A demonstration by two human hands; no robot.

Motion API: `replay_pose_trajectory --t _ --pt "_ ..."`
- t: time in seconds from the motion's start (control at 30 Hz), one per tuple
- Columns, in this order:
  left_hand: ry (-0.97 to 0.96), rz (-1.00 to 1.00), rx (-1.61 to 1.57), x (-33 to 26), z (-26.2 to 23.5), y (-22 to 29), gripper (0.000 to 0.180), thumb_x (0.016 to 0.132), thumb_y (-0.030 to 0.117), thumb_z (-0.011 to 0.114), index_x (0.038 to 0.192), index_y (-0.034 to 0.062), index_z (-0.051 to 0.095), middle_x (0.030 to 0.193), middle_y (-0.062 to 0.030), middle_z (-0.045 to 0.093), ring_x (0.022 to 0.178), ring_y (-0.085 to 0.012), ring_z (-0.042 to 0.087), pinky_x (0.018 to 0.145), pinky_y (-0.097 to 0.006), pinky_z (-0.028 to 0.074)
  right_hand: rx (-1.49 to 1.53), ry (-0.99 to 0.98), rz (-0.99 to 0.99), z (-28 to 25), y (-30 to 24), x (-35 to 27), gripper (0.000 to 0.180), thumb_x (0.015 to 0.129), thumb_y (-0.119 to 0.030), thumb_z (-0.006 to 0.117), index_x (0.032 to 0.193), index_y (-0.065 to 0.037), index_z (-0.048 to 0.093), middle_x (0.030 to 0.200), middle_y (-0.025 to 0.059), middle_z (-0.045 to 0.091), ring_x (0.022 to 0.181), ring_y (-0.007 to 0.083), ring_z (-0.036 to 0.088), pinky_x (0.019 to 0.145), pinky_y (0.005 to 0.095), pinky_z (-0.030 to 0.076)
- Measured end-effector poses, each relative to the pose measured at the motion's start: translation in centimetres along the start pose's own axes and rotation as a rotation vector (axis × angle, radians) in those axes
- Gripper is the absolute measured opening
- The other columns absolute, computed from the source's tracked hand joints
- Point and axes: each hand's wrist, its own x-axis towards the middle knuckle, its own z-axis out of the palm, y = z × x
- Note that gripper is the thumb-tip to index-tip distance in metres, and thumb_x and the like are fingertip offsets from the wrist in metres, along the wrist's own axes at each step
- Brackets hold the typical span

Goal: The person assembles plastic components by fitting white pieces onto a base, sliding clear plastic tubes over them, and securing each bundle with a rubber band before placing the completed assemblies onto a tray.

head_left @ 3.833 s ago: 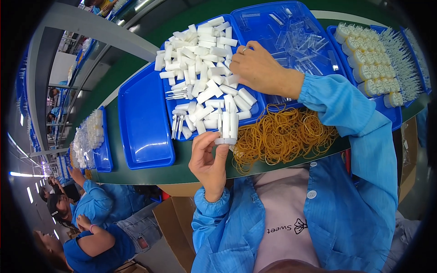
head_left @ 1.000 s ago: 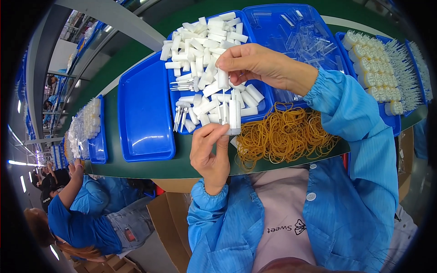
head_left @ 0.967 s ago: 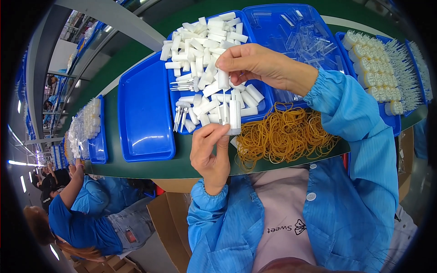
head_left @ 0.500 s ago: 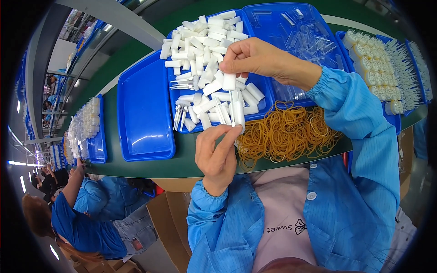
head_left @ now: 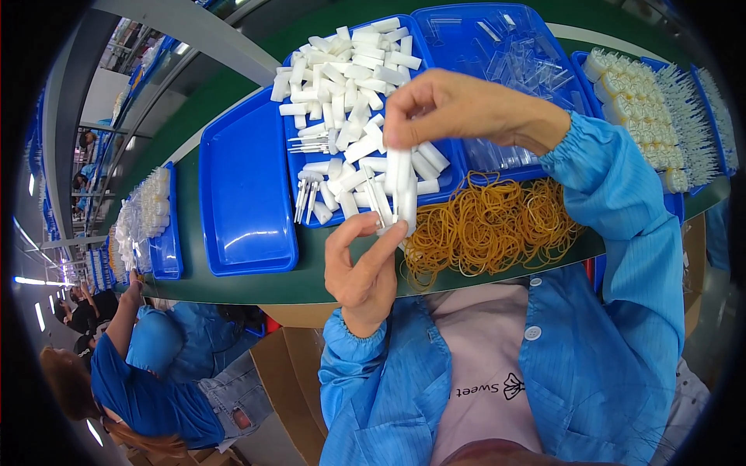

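Note:
My left hand (head_left: 359, 272) pinches the base of a small white piece with several thin upright pins (head_left: 377, 198). One white tube (head_left: 410, 208) stands on that piece beside the pins. From above, my right hand (head_left: 458, 109) grips the upper end of another white tube (head_left: 398, 167), which is lined up over a pin; the fingers partly hide it. Behind the hands, a blue tray (head_left: 454, 185) bears a heap of loose white tubes (head_left: 342, 78). More pinned white pieces (head_left: 309, 194) lie at its near left part.
A tangle of tan rubber bands (head_left: 497, 225) lies on the green table by my hands. Blue trays stand around: a bare-bottomed one (head_left: 249, 186) at left, one with clear plastic pieces (head_left: 528, 70) behind, others with bundled parts (head_left: 641, 116) at right. A person (head_left: 148, 373) works at far left.
My right hand has brought its white tube down over a pin, covering the length that showed before. My left hand has shifted slightly to the left, still holding the pinned piece.

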Motion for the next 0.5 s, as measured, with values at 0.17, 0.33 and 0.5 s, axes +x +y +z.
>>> replay_pose_trajectory --t 0.17,0.33,0.5 --pt "0.083 0.016 -0.007 -0.7 0.0 0.0 0.038 0.078 0.002 0.070 0.114 0.0031 0.058 0.115 -0.0132 0.046 0.078 -0.0186 0.057 0.075 -0.030 0.046 0.123 -0.058 0.028 2.5 -0.3 -1.1 0.023 0.082 -0.026 0.069 0.080 -0.004 0.066 0.076 -0.0010 0.061 0.074 0.0058 0.051 0.071 0.0235 0.040" --pt "0.131 -0.074 -0.161 -1.7 0.3 0.2 0.055 0.079 0.007 0.071 0.127 0.0014 0.044 0.120 -0.0154 0.046 0.083 -0.0200 0.059 0.079 -0.031 0.047 0.078 -0.058 -0.024 3.2 0.1 -1.7 0.023 0.082 -0.027 0.068 0.078 -0.005 0.064 0.075 0.0000 0.059 0.075 0.0084 0.051 0.074 0.0255 0.040" --pt "0.034 -0.151 -0.151 -1.6 -0.2 0.2 0.032 0.071 -0.001 0.075 0.101 -0.0021 0.063 0.091 -0.0133 0.064 0.078 -0.0222 0.062 0.073 -0.030 0.050 0.005 -0.137 -0.025 3.7 0.2 -1.1 0.021 0.084 -0.024 0.065 0.080 -0.003 0.063 0.075 0.0003 0.059 0.072 0.0082 0.051 0.071 0.0251 0.041"
